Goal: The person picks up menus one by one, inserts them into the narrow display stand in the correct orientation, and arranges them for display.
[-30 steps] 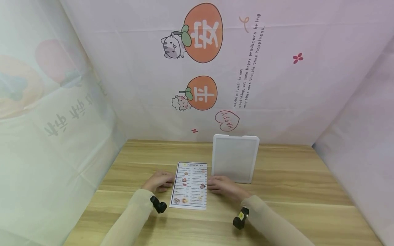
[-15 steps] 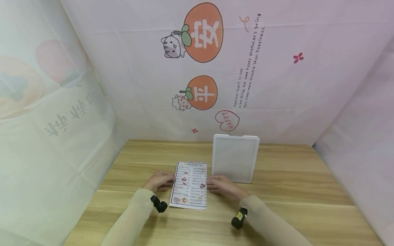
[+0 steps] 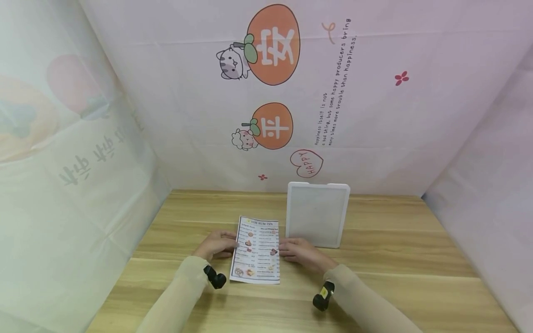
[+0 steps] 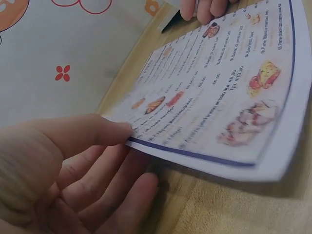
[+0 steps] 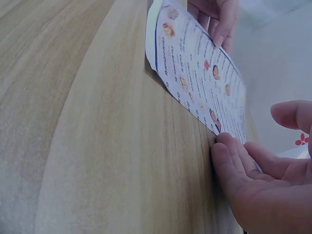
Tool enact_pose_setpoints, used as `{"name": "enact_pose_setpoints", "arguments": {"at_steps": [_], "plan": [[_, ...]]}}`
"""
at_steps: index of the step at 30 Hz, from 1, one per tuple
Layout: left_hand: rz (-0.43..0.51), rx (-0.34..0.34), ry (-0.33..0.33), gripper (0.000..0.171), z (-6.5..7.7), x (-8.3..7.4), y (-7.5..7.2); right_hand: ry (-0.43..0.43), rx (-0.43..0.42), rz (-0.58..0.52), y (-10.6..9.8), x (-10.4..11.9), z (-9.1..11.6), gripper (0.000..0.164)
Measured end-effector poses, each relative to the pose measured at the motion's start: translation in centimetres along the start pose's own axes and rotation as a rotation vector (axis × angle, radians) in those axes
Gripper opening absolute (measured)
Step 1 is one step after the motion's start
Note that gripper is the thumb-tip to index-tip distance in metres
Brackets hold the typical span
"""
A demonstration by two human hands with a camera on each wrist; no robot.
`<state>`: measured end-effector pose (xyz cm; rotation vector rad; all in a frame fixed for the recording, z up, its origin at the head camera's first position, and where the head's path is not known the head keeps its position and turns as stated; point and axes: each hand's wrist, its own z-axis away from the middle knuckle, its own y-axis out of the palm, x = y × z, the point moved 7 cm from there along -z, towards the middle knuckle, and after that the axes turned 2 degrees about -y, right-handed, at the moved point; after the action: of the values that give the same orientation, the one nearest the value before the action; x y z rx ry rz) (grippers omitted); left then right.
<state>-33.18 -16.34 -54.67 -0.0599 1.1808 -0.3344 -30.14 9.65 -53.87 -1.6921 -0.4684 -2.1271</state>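
Observation:
A printed menu sheet [image 3: 257, 252], headed "Dim Sum Inn" with small food pictures, is between my two hands. My left hand [image 3: 216, 245] pinches its left edge, thumb [image 4: 109, 130] on top and fingers underneath. In the left wrist view that side of the menu is raised off the wood. My right hand [image 3: 306, 254] lies at the opposite edge. Its fingertips [image 5: 225, 141] touch the paper there, while the thumb [image 5: 290, 114] stands apart from the sheet.
Behind my right hand a white-framed translucent panel [image 3: 317, 215] stands upright. The wood-grain table [image 3: 399, 268] ends at a printed cloth backdrop [image 3: 366, 115], with cloth walls at both sides. A black camera is strapped to each wrist.
The menu's left side has lifted a little and its top edge has shifted slightly away from me. My left thumb now overlaps its edge. My right hand has barely moved.

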Motion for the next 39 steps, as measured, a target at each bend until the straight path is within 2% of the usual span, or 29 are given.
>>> {"name": "enact_pose_setpoints", "arguments": {"at_steps": [4,10,20,25,33,39], "plan": [[0.009,0.031,0.018,0.047,-0.3,0.1,0.1,-0.005,0.003,0.001,0.0,0.1,0.2,0.052],[0.075,0.087,0.038,0.044,-0.7,0.5,-0.2,-0.016,0.007,0.013,0.0,0.1,0.3,0.051],[0.089,0.043,0.055,0.048,-0.4,-0.3,-1.3,-0.026,-0.042,0.043,-0.2,0.0,-0.2,0.052],[0.116,0.067,0.065,0.049,0.0,-1.0,-1.3,-0.021,-0.069,0.051,0.0,0.1,-0.7,0.050],[0.214,0.136,0.088,0.049,0.3,-2.0,-1.1,-0.006,-0.198,0.060,-0.6,0.7,-1.5,0.039],[0.219,0.103,0.112,0.049,0.3,-2.6,-1.5,-0.054,-0.249,0.129,-0.8,1.7,-1.8,0.026]]}}
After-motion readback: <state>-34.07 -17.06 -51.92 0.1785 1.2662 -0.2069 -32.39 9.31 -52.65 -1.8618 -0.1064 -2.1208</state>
